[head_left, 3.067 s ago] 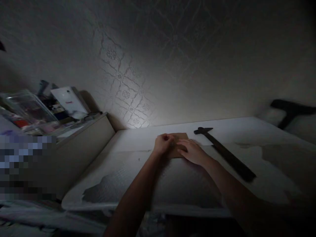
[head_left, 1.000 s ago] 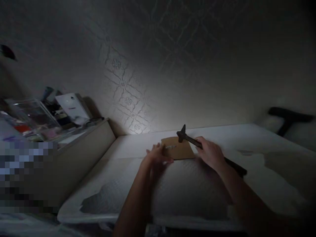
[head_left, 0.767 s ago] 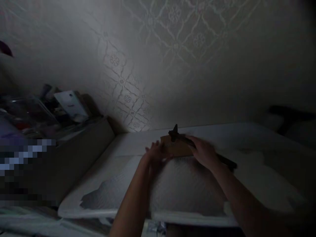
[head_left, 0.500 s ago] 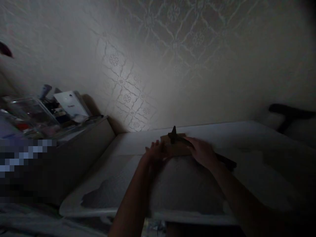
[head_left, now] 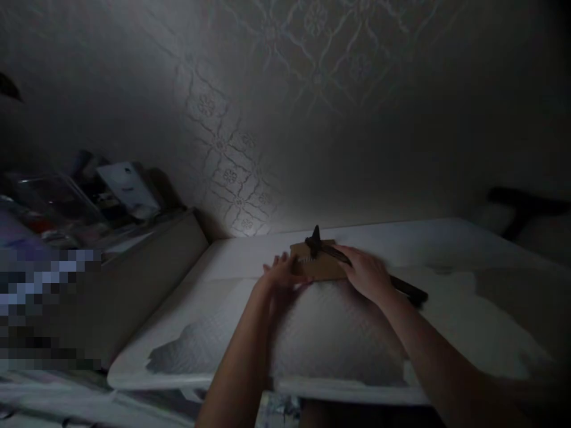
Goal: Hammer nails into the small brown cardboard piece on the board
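A flat brown board point(head_left: 328, 268), which looks like wood, lies near the back of the white table. My left hand point(head_left: 281, 272) grips the board's left end, one finger along its front edge. Small pale marks in a row show on the board beside that hand; I cannot tell whether they are nails or print. My right hand point(head_left: 366, 273) is closed around the handle of a dark hammer point(head_left: 314, 245). The hammer's head is over the board's upper left part, and its handle end sticks out right of my wrist.
The white table point(head_left: 241, 255) has a worn grey, patterned surface. Behind it rises a patterned wall point(head_left: 312, 148). At left, a cabinet point(head_left: 156, 273) carries a white box point(head_left: 129, 187) and a clear container point(head_left: 56, 199). A dark T-shaped object point(head_left: 521, 205) is at right.
The picture has become sharper and the light on the wall has dimmed. The hammer's head has shifted very slightly right. Both hands stay nearly where they were.
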The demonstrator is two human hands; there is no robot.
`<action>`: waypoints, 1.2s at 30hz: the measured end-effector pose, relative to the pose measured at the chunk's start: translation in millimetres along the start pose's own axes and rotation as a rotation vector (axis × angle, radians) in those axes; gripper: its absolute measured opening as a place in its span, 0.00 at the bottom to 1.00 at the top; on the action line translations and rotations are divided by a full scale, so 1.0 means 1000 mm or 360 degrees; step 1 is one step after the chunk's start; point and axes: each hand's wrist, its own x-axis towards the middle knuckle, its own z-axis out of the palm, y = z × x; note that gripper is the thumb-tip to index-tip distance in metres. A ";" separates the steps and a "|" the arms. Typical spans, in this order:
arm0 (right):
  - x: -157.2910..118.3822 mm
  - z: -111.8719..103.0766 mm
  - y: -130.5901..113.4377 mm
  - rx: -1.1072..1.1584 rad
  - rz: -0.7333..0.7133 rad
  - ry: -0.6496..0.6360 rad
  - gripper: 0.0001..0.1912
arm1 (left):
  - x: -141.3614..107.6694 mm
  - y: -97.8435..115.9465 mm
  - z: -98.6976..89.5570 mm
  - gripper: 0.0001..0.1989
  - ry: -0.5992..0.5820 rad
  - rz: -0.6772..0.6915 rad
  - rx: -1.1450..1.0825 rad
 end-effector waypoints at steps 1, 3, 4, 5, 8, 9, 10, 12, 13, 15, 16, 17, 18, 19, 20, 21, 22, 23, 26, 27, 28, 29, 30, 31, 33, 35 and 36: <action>0.000 0.000 0.000 -0.0003 0.0000 -0.0001 0.23 | 0.000 0.000 0.000 0.49 0.0003 0.0004 0.0001; 0.000 -0.001 -0.001 -0.0001 -0.0002 0.0013 0.23 | 0.000 0.000 0.000 0.49 -0.0003 0.0002 -0.0004; 0.000 -0.001 -0.002 0.0002 0.0000 0.0027 0.24 | 0.000 0.000 0.000 0.50 -0.0006 -0.0002 -0.0003; 0.000 -0.002 -0.002 0.0006 0.0004 0.0036 0.24 | 0.000 -0.001 0.000 0.50 -0.0013 -0.0004 -0.0002; 0.000 -0.001 -0.003 0.0018 -0.0003 0.0017 0.23 | 0.000 -0.001 0.000 0.51 -0.0017 -0.0003 0.0001; 0.000 0.000 -0.003 0.0023 -0.0006 0.0005 0.22 | 0.000 -0.001 0.000 0.51 -0.0009 0.0005 0.0006; 0.001 0.000 -0.003 0.0026 -0.0006 -0.0002 0.22 | 0.000 -0.001 0.000 0.51 -0.0007 0.0014 0.0012; 0.001 0.000 -0.003 0.0030 0.0001 0.0007 0.22 | 0.001 -0.001 0.000 0.51 -0.0013 0.0016 0.0036; 0.001 0.000 -0.003 0.0033 0.0002 0.0015 0.22 | 0.001 -0.002 0.000 0.51 -0.0015 0.0015 0.0055; 0.000 0.000 -0.004 0.0032 -0.0009 0.0025 0.22 | 0.001 -0.002 0.001 0.51 -0.0021 0.0009 0.0097; 0.000 0.000 -0.004 0.0029 -0.0019 0.0026 0.22 | 0.001 -0.002 0.001 0.51 -0.0028 0.0004 0.0118; 0.000 0.000 -0.005 0.0024 -0.0028 0.0028 0.22 | 0.001 -0.002 0.001 0.51 -0.0033 0.0006 0.0136; -0.001 0.000 -0.005 0.0016 -0.0032 0.0034 0.22 | 0.001 -0.002 0.000 0.51 -0.0035 0.0007 0.0150; -0.001 0.000 -0.004 0.0007 -0.0030 0.0043 0.22 | 0.001 -0.002 0.000 0.51 -0.0040 0.0002 0.0158; -0.001 0.000 -0.004 0.0001 -0.0029 0.0049 0.22 | 0.001 -0.002 0.000 0.50 -0.0046 -0.0007 0.0160; -0.001 0.001 -0.003 -0.0002 -0.0033 0.0050 0.22 | 0.000 -0.002 0.000 0.51 -0.0046 -0.0015 0.0159; -0.001 0.001 -0.003 -0.0004 -0.0037 0.0048 0.22 | 0.001 -0.002 0.000 0.51 -0.0043 -0.0015 0.0157; 0.000 0.002 -0.002 -0.0003 -0.0040 0.0046 0.22 | 0.001 -0.001 0.001 0.51 -0.0038 -0.0014 0.0152; 0.000 0.003 -0.001 0.0003 -0.0039 0.0053 0.22 | 0.002 -0.002 0.001 0.51 -0.0039 -0.0017 0.0138; 0.000 0.003 -0.001 0.0005 -0.0033 0.0063 0.22 | 0.002 -0.002 0.001 0.51 -0.0035 -0.0013 0.0142; 0.000 0.003 -0.001 0.0004 -0.0031 0.0069 0.22 | 0.002 -0.002 0.001 0.52 -0.0036 -0.0008 0.0147; 0.000 0.003 -0.001 0.0002 -0.0031 0.0069 0.22 | 0.002 -0.002 0.001 0.51 -0.0038 -0.0006 0.0153; 0.000 0.003 -0.001 -0.0001 -0.0033 0.0064 0.22 | 0.002 -0.002 0.000 0.51 -0.0036 -0.0003 0.0163; 0.000 0.003 -0.001 -0.0002 -0.0031 0.0060 0.22 | 0.002 -0.002 0.000 0.51 -0.0038 0.0000 0.0171; 0.000 0.003 -0.001 -0.0001 -0.0024 0.0053 0.22 | 0.001 -0.001 -0.001 0.50 -0.0052 -0.0005 0.0172; 0.000 0.002 -0.001 0.0000 -0.0017 0.0054 0.22 | 0.001 -0.001 -0.001 0.50 -0.0055 -0.0003 0.0164; -0.001 0.002 -0.001 -0.0001 -0.0014 0.0056 0.22 | 0.001 -0.001 -0.001 0.51 -0.0054 0.0000 0.0161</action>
